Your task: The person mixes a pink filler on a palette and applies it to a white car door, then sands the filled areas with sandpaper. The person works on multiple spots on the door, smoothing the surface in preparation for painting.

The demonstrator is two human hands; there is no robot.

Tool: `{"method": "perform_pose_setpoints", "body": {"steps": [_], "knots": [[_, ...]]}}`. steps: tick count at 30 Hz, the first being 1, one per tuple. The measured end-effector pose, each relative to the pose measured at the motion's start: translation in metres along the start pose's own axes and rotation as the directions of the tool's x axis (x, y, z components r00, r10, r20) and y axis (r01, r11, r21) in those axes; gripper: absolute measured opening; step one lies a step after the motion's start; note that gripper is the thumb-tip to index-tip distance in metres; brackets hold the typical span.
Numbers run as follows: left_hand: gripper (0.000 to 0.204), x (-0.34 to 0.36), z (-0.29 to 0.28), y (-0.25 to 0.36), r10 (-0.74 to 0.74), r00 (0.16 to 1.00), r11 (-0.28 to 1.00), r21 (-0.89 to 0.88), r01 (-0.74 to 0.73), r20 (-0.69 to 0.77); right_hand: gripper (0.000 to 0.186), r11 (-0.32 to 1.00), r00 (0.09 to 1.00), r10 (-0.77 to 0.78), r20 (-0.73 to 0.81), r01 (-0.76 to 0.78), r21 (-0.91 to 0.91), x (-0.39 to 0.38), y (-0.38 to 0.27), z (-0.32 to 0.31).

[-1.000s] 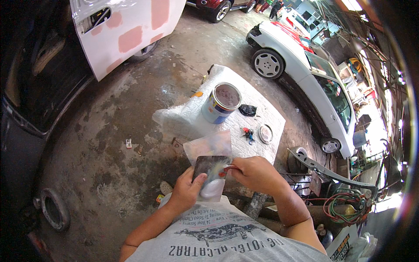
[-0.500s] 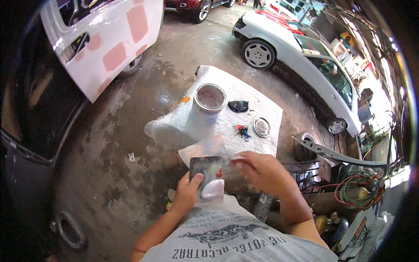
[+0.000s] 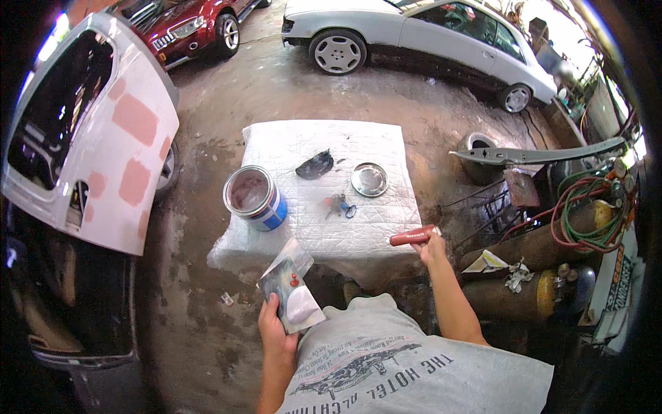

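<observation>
Dosing is looking done: left hand (image 3: pixel 276 334) is holding board (image 3: pixel 274 279) with paste (image 3: pixel 301 306) and red dabs (image 3: pixel 294 281), right hand (image 3: pixel 433 250) is gripping tube (image 3: pixel 409 237). Mixing is probably needing it free.

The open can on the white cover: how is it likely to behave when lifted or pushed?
The can is probably heavy if its filling runs deep, which this view hides. Its round, metal-looking rim suggests a stiff body. Pushed, it may drag the wrinkled cover and, being open, could spill if tipped.
</observation>
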State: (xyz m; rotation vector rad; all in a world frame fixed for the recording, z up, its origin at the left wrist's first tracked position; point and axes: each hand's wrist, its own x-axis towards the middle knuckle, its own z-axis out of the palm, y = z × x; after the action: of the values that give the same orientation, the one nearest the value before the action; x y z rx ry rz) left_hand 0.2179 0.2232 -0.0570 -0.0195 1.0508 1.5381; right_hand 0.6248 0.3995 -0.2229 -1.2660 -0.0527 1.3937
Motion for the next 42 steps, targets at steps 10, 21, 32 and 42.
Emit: {"method": "perform_pose_setpoints", "body": {"steps": [10,21,32,42], "knots": [[0.035,-0.009,0.030,0.002,0.266,0.946,0.950,0.115,-0.289,0.186,0.032,0.979,0.977,0.164,0.139,-0.179,0.102,0.115,0.098,0.005],[0.040,-0.020,0.039,-0.011,0.241,0.958,0.947,0.178,-0.267,0.155,0.064,0.728,0.637,0.661,0.397,-0.415,-0.546,-0.022,0.078,0.061],[0.038,-0.017,0.070,-0.042,0.184,0.978,0.968,0.153,-0.197,0.097,0.056,0.727,0.323,0.676,0.662,-0.439,-0.528,-0.177,0.037,0.212],[0.033,-0.034,0.042,-0.033,0.326,0.942,0.945,-0.004,-0.327,-0.076,0.051,0.919,0.567,0.380,0.730,-0.320,-0.229,-0.127,0.023,0.189]]}}
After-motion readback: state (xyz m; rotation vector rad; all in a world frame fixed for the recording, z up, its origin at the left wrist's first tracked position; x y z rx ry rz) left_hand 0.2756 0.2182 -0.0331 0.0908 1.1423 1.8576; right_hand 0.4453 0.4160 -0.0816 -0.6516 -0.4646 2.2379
